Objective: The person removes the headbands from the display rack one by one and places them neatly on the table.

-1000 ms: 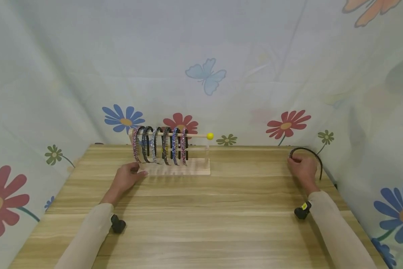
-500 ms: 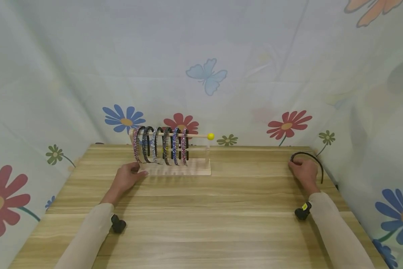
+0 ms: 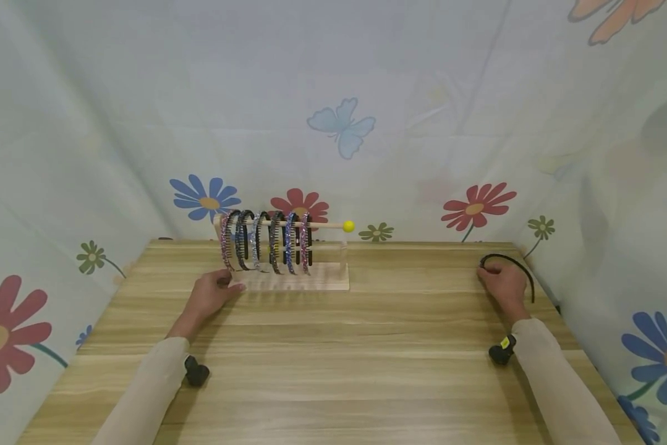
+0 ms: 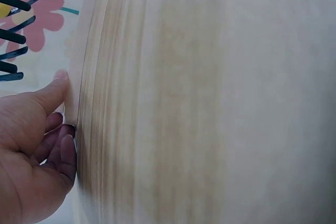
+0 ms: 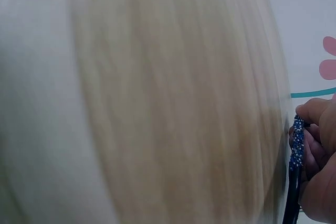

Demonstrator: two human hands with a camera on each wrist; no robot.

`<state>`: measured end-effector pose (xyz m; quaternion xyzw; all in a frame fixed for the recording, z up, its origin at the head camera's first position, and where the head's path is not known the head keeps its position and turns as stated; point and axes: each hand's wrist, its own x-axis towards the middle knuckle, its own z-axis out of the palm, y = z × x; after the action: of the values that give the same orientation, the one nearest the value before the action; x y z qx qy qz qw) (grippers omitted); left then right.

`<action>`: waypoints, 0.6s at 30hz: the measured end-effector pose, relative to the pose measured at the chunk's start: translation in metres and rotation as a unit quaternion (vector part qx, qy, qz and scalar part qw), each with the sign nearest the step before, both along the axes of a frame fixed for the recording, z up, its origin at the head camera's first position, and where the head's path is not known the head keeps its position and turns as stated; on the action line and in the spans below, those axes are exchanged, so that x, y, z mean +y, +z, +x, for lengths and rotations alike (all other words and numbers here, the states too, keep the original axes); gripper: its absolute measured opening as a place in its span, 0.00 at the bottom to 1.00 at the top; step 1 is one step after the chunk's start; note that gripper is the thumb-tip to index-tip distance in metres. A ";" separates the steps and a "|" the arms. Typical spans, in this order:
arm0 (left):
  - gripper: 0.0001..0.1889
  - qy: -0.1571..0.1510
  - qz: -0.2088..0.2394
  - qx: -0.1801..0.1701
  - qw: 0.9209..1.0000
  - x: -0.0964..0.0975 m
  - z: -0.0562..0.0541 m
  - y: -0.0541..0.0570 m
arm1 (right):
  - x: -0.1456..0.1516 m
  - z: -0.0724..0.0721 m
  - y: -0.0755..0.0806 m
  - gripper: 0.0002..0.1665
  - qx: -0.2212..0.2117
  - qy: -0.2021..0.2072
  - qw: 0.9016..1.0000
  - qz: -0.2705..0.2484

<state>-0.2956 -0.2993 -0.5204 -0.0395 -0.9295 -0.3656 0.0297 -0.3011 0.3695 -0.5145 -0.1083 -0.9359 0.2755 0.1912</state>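
At the far right of the table, in the head view, my right hand pinches a dark headband by one end; its band arches over the hand. The right wrist view shows dark blue sparkly stones on the headband beneath the thumb. My left hand holds the left end of a wooden headband stand. In the left wrist view, the left hand has its thumb against the base, with fingers curled near its edge. Several sparkly comb-toothed headbands hang in a row on the stand's rod.
The rod ends in a yellow ball on the right. Both hands are over a wood-grain table. A pale cloth with printed flowers and a butterfly hangs behind and at both sides.
The dark headband in my right hand has tipped slightly lower, with its free end a little nearer the front. My left hand and the stand have not moved visibly.
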 end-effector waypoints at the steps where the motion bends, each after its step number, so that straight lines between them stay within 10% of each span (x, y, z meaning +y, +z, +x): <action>1: 0.32 0.001 0.000 -0.001 1.000 0.000 0.000 0.000 | 0.000 0.000 0.000 0.18 0.000 -0.001 1.000 -0.002; 18: 0.29 -0.003 -0.001 0.010 1.000 0.000 0.001 0.000 | 0.003 0.003 0.005 0.23 -0.015 -0.013 0.999 -0.043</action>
<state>-0.2950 -0.2988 -0.5199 -0.0457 -0.9294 -0.3642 0.0378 -0.2977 0.3725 -0.5097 -0.1328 -0.9243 0.3117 0.1757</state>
